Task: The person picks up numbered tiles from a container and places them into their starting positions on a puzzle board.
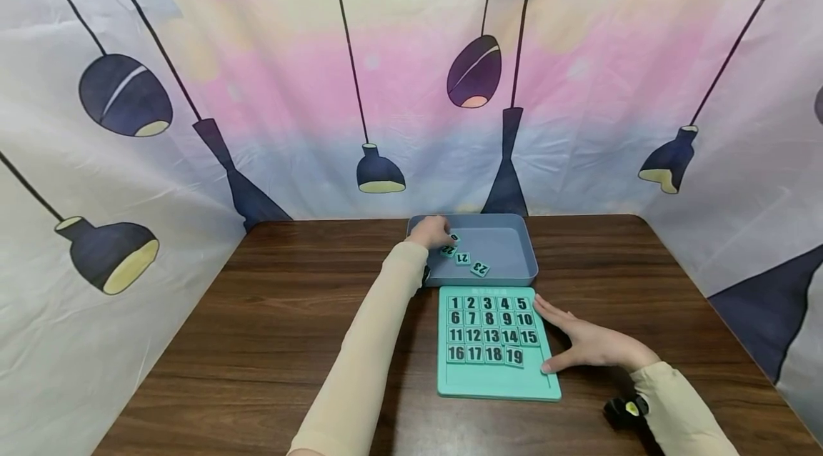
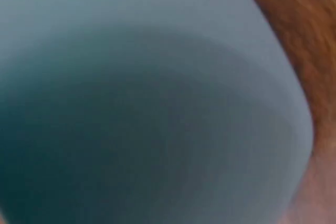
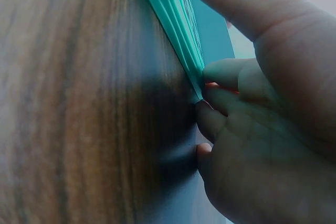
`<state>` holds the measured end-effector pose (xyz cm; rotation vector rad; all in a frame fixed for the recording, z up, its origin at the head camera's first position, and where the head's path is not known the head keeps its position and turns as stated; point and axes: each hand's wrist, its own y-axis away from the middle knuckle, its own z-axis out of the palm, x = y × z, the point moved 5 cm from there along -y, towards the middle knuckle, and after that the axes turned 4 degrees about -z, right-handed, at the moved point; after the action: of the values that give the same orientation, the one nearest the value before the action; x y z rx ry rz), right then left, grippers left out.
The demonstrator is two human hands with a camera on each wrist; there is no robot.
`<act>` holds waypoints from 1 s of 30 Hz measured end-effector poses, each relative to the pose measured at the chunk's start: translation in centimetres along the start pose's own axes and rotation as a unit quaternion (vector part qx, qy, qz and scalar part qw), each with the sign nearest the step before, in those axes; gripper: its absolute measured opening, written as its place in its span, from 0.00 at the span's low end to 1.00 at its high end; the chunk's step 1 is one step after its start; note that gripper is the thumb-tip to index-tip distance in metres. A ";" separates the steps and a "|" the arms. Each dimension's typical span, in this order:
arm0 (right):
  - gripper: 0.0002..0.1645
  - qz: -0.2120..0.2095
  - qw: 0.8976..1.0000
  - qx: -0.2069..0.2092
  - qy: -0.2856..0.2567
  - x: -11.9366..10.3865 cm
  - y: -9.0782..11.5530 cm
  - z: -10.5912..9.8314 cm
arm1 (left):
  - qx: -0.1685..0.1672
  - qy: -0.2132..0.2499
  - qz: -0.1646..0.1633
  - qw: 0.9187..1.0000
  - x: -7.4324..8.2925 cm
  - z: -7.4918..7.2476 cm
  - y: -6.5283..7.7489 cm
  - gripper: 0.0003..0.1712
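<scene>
A mint-green number board (image 1: 495,379) lies on the table, with tiles 1 to 19 in rows; tile 19 (image 1: 514,357) sits slightly crooked. My right hand (image 1: 594,343) rests at the board's right edge, thumb and fingers spread apart and fairly straight. In the right wrist view its thumb and fingertips touch the board's rim (image 3: 176,35). Behind the board, my left hand (image 1: 429,231) reaches into a grey-blue tray (image 1: 508,249), its fingertips at a partly covered number tile (image 1: 455,237). Whether they pinch it is hidden. Tiles 22 (image 1: 448,251), 21 (image 1: 463,258) and 23 (image 1: 479,269) lie nearby.
The wooden table (image 1: 289,320) extends to both sides of the board. A patterned curtain (image 1: 411,98) hangs behind its far edge. The tray's near wall stands just behind the board. Blurred tray surface (image 2: 157,119) fills most of the left wrist view.
</scene>
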<state>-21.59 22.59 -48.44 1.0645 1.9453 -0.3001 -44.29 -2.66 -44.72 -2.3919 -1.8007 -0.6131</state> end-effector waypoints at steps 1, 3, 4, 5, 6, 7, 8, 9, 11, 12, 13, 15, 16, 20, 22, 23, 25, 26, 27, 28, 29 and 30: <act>0.70 0.002 1.000 0.002 -0.002 -0.1 0.0 0.0 | -0.005 -0.002 -0.003 1.000 0.0 0.0 0.1 0.20; 0.70 0.004 1.000 0.003 -0.004 -0.2 0.0 0.0 | -0.009 -0.001 -0.005 1.000 -0.1 0.0 0.2 0.23; 0.70 0.005 1.000 0.004 -0.004 -0.3 0.0 0.0 | -0.007 0.001 -0.007 1.000 -0.2 -0.1 0.4 0.23; 0.70 0.006 1.000 0.005 -0.004 -0.3 -0.1 0.0 | -0.005 0.004 -0.010 1.000 -0.3 -0.3 0.5 0.22; 0.70 0.007 1.000 0.006 -0.003 -0.3 0.0 0.0 | -0.005 0.009 -0.015 1.000 -0.4 -0.4 0.6 0.22; 0.70 0.007 1.000 0.006 -0.002 -0.3 -0.1 0.0 | -0.004 0.014 -0.020 1.000 -0.6 -0.5 0.7 0.22; 0.69 0.007 1.000 0.006 -0.002 -0.3 -0.1 0.1 | -0.003 0.015 -0.024 1.000 -0.8 -0.6 0.7 0.22; 0.69 0.007 1.000 0.006 -0.002 -0.3 -0.1 0.1 | -0.003 0.017 -0.030 0.999 -1.1 -0.7 0.7 0.24; 0.69 0.008 1.000 0.005 -0.001 -0.2 -0.1 0.1 | -0.001 0.016 -0.039 0.999 -1.6 -0.8 0.7 0.27; 0.69 0.007 1.000 0.005 -0.001 -0.2 -0.1 0.1 | 0.000 0.016 -0.042 0.999 -1.8 -0.9 0.8 0.29; 0.69 0.008 1.000 0.005 -0.001 -0.2 -0.1 0.1 | 0.002 0.015 -0.044 0.999 -2.1 -1.0 0.8 0.30; 0.70 0.009 1.000 0.004 0.000 -0.2 -0.1 0.2 | 0.004 0.013 -0.048 0.999 -2.6 -1.2 1.0 0.31; 0.70 0.011 1.000 0.005 0.001 -0.1 -0.1 0.2 | 0.003 0.012 -0.050 0.999 -2.9 -1.3 1.2 0.31; 0.70 0.022 1.000 0.006 0.004 -0.3 0.0 0.2 | 0.000 0.008 -0.051 0.999 -3.9 -1.8 1.9 0.28; 0.70 0.025 1.000 0.008 0.004 -0.4 0.1 0.2 | -0.001 0.000 -0.051 0.999 -4.4 -2.0 2.1 0.26; 0.70 0.025 1.000 0.008 0.004 -0.4 0.1 0.2 | -0.002 -0.003 -0.051 0.999 -4.6 -2.2 2.3 0.26; 0.70 0.024 1.000 0.008 0.004 -0.5 0.1 0.2 | 0.000 -0.003 -0.050 0.999 -5.0 -2.5 2.5 0.25; 0.70 0.023 1.000 0.008 0.005 -0.5 0.1 0.2 | 0.001 -0.001 -0.047 0.999 -5.2 -2.7 2.5 0.23; 0.70 0.023 1.000 0.007 0.005 -0.5 0.1 0.2 | 0.003 0.002 -0.042 0.999 -5.3 -2.9 2.6 0.22; 0.70 0.022 1.000 0.007 0.005 -0.5 0.1 0.2 | 0.004 0.008 -0.038 0.999 -5.4 -3.1 2.6 0.20; 0.70 0.022 1.000 0.006 0.006 -0.4 0.1 0.2 | 0.008 0.013 -0.032 0.999 -5.4 -3.4 2.7 0.18; 0.70 0.021 1.000 0.006 0.005 -0.4 0.1 0.1 | 0.012 0.017 -0.025 0.999 -5.3 -3.6 2.8 0.17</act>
<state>-21.32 22.33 -48.16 1.1152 1.9304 -0.2832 -43.81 -9.39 -42.85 -2.3133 -1.8481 -0.6296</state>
